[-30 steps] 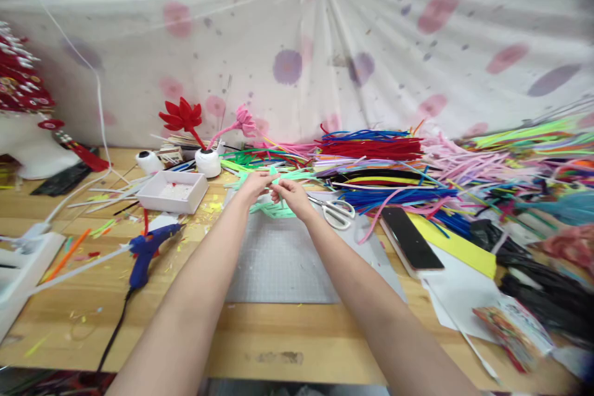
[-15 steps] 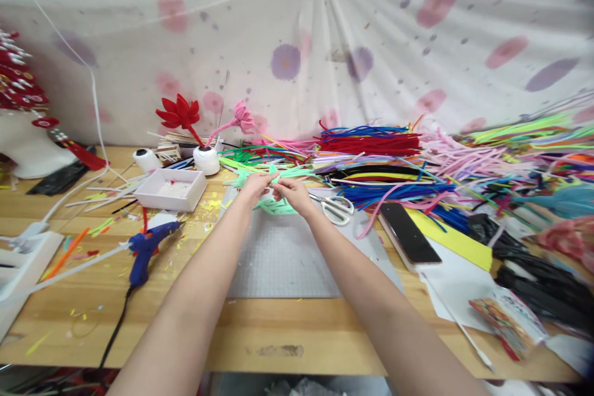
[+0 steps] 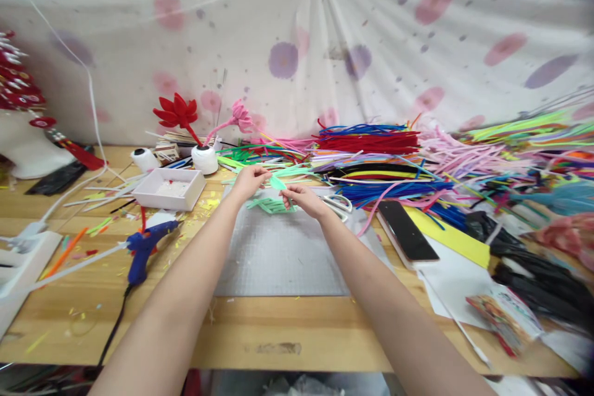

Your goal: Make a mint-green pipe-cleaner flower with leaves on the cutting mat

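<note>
A mint-green, leaf-shaped fuzzy petal [image 3: 278, 183] is held up over the far part of the grey cutting mat [image 3: 283, 260]. My right hand [image 3: 304, 199] pinches its lower end between thumb and fingers. On the other side, my left hand [image 3: 250, 184] has its fingertips closed at the petal's left edge; the exact grip is too small to see. Several mint-green pipe cleaner pieces [image 3: 271, 205] lie on the mat just below my hands. White-handled scissors [image 3: 341, 205] rest beside my right wrist, partly hidden by it.
Bundles of coloured pipe cleaners [image 3: 371, 142] line the back and right. Leftward are a white box [image 3: 169, 189], a blue glue gun [image 3: 146, 247] with its cord, and a thread spool [image 3: 205, 159] holding fuzzy flowers. A phone [image 3: 408, 231] lies right of the mat.
My hands have moved apart slightly, the right one rightward and down. The petal now shows plainly between them, and the scissors are more covered by my right wrist.
</note>
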### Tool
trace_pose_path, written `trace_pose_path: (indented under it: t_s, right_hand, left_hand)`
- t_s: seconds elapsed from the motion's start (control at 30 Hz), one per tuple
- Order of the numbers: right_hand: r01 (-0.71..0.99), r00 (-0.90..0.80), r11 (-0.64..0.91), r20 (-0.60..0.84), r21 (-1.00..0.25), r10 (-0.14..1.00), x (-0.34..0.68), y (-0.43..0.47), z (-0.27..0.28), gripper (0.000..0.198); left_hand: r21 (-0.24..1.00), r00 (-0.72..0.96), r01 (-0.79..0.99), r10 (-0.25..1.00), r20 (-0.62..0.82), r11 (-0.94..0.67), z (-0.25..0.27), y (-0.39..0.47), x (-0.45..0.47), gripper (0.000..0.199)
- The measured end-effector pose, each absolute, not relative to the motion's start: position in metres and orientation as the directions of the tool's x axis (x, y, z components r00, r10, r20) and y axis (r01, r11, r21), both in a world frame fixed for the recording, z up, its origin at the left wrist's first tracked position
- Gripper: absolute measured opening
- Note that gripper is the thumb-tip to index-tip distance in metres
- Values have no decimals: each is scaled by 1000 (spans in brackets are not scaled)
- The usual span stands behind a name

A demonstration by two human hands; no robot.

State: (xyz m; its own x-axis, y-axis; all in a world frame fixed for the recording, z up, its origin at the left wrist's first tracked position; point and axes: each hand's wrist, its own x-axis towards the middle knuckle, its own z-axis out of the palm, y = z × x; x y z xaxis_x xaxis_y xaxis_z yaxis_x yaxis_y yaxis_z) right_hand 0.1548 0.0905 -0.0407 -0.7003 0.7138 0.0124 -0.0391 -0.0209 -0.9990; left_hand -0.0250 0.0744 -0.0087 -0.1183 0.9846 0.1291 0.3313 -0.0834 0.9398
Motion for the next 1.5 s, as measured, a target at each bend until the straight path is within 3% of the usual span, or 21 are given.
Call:
trace_pose_path:
  t_s: [0.23,0.33,0.47,0.73,0.93,1.07,1.13,1.2,1.3,1.5]
  right_hand:
    - [96,-645,99,14,-990,764,159,98,-40,38]
    - [168,-577,124,4,-978,817,158,104,-37,37]
    - [269,-518,228,59,-936,854,158,108,-33,38]
    - [202,-661,346,134,-916,739,164,104,-24,42]
    - [217,-715,300,58,-929,697,173,102,-14,42]
    - [270,-741,379,60,-885,668,176,106,-16,40]
    - [274,-712,436,124,-857,691,174,108,-18,40]
    - [284,-658,476,192,-833,728,171,109,-21,39]
    - [315,-613,509,238,-801,754,166,110,-22,38]
    - [346,-591,511,241,-787,770,161,110,-21,39]
  left_hand:
    - [552,58,808,960,275,-206,-6,63,-14,18]
    - [435,123,871,959,257,-228,-1,55,-5,24]
    - [375,206,877,940,270,-300,0,50,0,26]
    - [469,263,789,908,326,-397,0,47,1,25]
    - [459,389,729,859,333,-508,8,41,4,22]
    - [482,440,671,826,352,-563,5,40,3,16]
    - [556,363,661,863,351,-504,0,41,3,17]
    - [713,200,611,939,280,-343,-5,42,4,25]
    - [923,18,372,995,98,-98,-11,43,7,30]
    - [999,0,23,999,45,-45,-14,41,15,32]
